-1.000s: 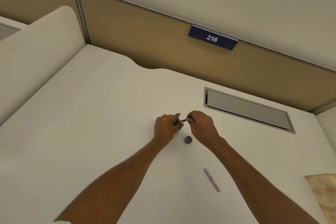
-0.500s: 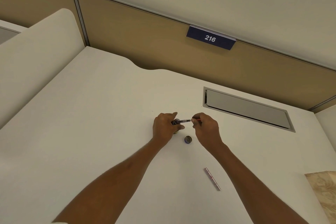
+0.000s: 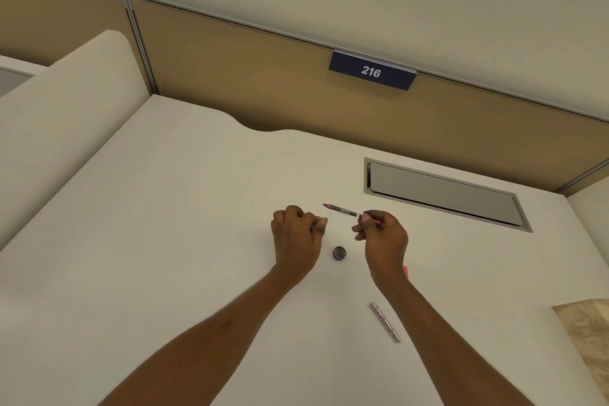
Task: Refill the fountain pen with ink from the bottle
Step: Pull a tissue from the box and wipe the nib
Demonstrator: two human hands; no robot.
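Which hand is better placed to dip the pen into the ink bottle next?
Right. The right hand already pinches the pen, held clear above the desk; the left hand is wrapped around the ink bottle, steadying it.

White desk (image 3: 197,241), bottle cap (image 3: 338,253), pink pen barrel (image 3: 385,321), recessed cable hatch (image 3: 441,193)

A matt, smooth, off-white laminate look is shown by the table (image 3: 164,241), without grain. The pen section (image 3: 342,210) pinched in the right grip (image 3: 379,237) appears as clear glossy plastic, darkened inside, with a pink tip. Nearer than that grip, the pen barrel (image 3: 385,321) is seen with a pink metallic sheen. Between the two grips, the bottle cap (image 3: 339,253) looks dark and glossy (material cannot be told). Beyond the right grip, a brushed grey metal finish is shown by the hatch (image 3: 445,194). The partition (image 3: 263,76) appears as matt tan cloth, framed in grey metal.
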